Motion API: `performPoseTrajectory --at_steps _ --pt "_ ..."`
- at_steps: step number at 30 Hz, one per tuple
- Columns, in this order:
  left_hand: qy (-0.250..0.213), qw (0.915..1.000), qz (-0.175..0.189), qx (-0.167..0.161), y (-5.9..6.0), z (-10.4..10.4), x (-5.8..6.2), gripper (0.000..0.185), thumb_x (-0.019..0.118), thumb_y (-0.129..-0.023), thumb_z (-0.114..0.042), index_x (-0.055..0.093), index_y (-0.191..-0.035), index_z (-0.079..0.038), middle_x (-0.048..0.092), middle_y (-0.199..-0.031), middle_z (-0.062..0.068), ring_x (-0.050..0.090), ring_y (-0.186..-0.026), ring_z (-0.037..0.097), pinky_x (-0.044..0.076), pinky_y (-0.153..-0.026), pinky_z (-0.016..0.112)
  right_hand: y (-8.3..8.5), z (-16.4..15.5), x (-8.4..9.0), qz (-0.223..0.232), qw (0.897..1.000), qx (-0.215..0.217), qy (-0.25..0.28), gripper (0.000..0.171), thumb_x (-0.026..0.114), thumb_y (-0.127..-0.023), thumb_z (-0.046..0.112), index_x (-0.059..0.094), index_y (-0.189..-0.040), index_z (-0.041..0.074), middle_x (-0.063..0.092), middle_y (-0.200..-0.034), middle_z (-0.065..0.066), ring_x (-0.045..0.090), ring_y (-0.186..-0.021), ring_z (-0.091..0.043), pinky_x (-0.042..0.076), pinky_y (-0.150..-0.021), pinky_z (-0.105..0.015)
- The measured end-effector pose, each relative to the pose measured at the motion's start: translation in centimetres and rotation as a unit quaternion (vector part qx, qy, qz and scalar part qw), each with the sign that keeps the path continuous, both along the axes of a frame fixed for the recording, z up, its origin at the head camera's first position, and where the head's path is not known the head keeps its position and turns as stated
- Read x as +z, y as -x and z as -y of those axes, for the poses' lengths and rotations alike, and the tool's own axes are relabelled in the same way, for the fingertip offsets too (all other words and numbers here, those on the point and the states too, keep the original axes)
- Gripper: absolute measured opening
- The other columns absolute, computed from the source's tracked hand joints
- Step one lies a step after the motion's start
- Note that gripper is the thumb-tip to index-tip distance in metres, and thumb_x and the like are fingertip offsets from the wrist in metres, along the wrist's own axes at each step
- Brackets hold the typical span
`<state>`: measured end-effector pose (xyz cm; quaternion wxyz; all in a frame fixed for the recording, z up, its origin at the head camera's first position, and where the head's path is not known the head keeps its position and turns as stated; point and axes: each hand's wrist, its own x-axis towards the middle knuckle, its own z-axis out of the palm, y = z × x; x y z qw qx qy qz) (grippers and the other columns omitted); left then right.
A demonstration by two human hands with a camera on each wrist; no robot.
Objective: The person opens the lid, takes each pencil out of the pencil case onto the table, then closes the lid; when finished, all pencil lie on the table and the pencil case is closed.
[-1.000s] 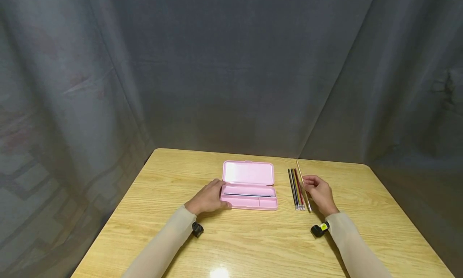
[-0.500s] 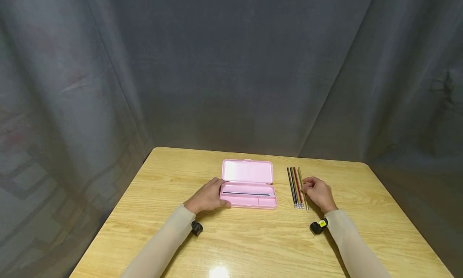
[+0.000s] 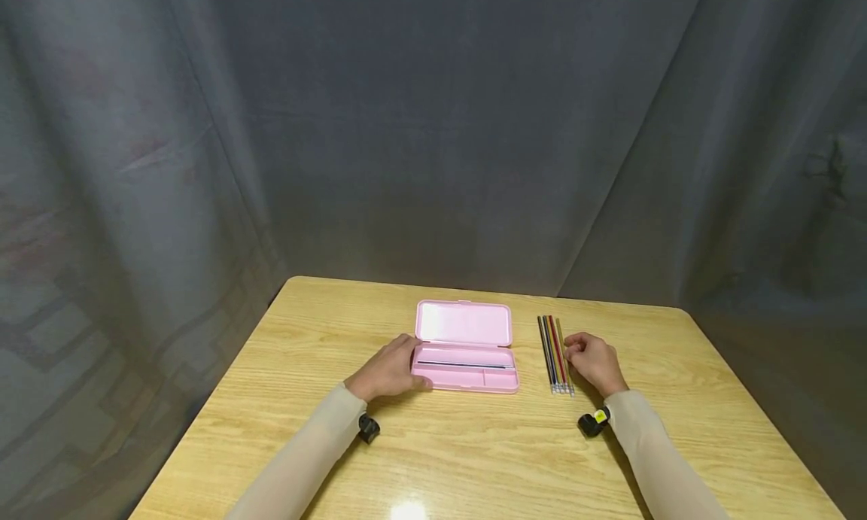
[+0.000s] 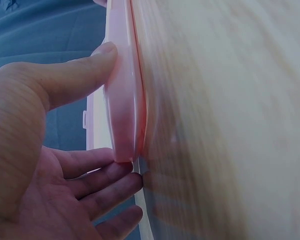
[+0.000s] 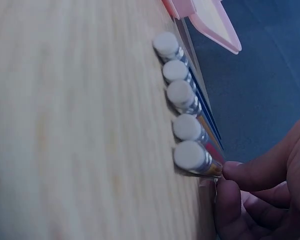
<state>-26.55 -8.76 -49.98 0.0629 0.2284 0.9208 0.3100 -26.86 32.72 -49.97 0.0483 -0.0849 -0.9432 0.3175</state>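
Left hand point(image 3: 391, 368) grips the case point(image 3: 454, 376) by one end, prob to steady it — right hand point(image 3: 596, 362) has fingers on the gold pencil point(image 3: 561, 337), maybe lining it up; can't tell if pinching.

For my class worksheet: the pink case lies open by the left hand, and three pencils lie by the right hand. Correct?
The count is wrong: five pencils lie by the right hand, as the right wrist view shows. The pink case does lie open by the left hand.
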Motion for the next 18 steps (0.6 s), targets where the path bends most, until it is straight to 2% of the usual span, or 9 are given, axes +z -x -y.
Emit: performPoseTrajectory --at_steps 5,11,18 --pt "0.007 1.0000 0.001 0.001 -0.02 0.02 0.04 0.079 0.086 -0.077 -0.040 0.054 -0.142 -0.008 0.059 -0.132 0.007 0.058 -0.116 0.022 0.049 -0.105 0.047 0.27 0.08 0.12 0.005 1.000 -0.001 0.007 0.024 0.060 -0.091 0.008 0.070 -0.111 0.001 0.071 -0.088 -0.008 0.059 -0.073 -0.017 0.046 -0.063 -0.027" --pt "0.003 1.0000 -0.005 0.003 0.05 0.11 0.48 0.079 0.086 -0.077 -0.038 0.053 -0.141 -0.006 0.058 -0.135 0.010 0.058 -0.119 0.026 0.048 -0.107 0.049 0.48 0.04 0.22 -0.010 1.000 0.008 0.016 0.025 0.056 -0.091 0.008 0.070 -0.111 0.001 0.070 -0.088 -0.009 0.060 -0.071 -0.016 0.047 -0.064 -0.029" --pt "0.002 1.0000 0.001 0.003 -0.13 0.46 0.30 0.079 0.087 -0.077 -0.038 0.054 -0.141 -0.007 0.059 -0.134 0.010 0.058 -0.117 0.025 0.048 -0.106 0.049 0.78 0.40 0.01 -0.026 0.999 -0.002 0.018 0.024 0.062 -0.093 0.015 0.070 -0.111 0.003 0.072 -0.093 -0.011 0.062 -0.073 -0.015 0.048 -0.068 -0.028"
